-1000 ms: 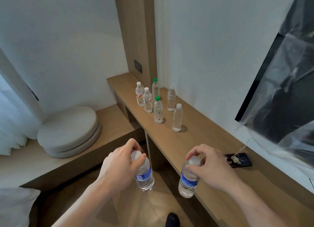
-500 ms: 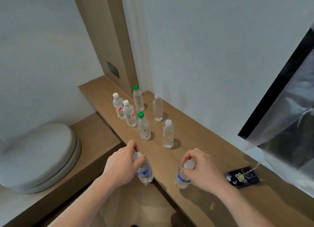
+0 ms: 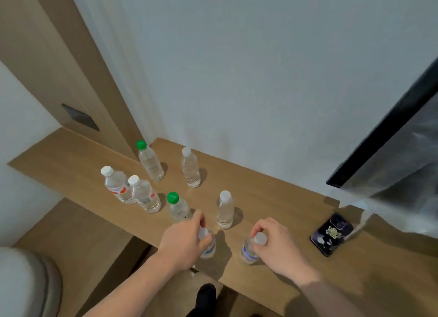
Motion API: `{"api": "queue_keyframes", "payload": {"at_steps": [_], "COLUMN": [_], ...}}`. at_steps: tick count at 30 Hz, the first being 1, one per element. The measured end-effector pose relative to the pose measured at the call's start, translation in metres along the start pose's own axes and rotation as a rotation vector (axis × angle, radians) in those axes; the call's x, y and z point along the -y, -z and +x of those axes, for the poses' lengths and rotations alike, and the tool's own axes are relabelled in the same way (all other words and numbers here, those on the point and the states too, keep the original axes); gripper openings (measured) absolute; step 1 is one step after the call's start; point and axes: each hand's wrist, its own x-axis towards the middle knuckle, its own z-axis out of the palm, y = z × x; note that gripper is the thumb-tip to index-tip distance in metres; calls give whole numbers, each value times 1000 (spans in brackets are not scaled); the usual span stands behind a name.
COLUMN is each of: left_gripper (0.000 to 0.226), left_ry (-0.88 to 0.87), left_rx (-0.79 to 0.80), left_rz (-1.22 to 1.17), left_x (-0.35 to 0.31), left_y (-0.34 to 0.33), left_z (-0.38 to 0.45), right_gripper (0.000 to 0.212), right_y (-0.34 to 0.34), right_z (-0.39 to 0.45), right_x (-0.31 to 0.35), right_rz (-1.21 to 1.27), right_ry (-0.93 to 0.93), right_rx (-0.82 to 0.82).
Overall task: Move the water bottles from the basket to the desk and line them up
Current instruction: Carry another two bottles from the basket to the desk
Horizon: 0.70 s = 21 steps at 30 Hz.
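Observation:
My left hand [image 3: 183, 242] grips the cap end of a blue-labelled water bottle [image 3: 209, 248] that stands on the wooden desk [image 3: 272, 193] near its front edge. My right hand [image 3: 278, 248] holds a second blue-labelled bottle [image 3: 248, 252] by its white cap, also upright on the desk. Beyond them stand several clear bottles in two loose rows: a green-capped one [image 3: 177, 207], a white-capped one [image 3: 225, 210], two red-labelled ones [image 3: 144, 194] [image 3: 116, 185], another green-capped one [image 3: 150, 161] and a white-capped one [image 3: 190, 168]. No basket is in view.
A dark phone [image 3: 331, 233] lies on the desk to the right of my right hand. A black-framed screen wrapped in plastic [image 3: 391, 155] hangs at the right. A round grey cushion [image 3: 26, 283] sits on the lower bench at the left. A dark shoe [image 3: 206, 295] shows below.
Both hands carried their blue-labelled bottles forward from over the floor onto the desk. The bottles now stand just in front of the two rows.

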Motion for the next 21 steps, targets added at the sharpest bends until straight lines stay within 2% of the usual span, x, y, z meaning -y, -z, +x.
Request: {"api": "queue_keyframes", "payload": {"at_steps": [7, 15, 21], "left_gripper": [30, 41, 43], "left_ry": [-176, -306, -338], "left_rx": [65, 79, 131], "left_rz": [11, 67, 166], "left_x": [26, 28, 29], "left_y": [-5, 2, 14], "left_z": [38, 47, 35], "right_gripper": [24, 21, 40], "right_y": [-30, -34, -26], "right_z": [8, -2, -31], "right_x": [20, 27, 31], "right_rz": [56, 33, 135], "right_ry": [-106, -213, -179], "right_rx": [-119, -126, -157]}}
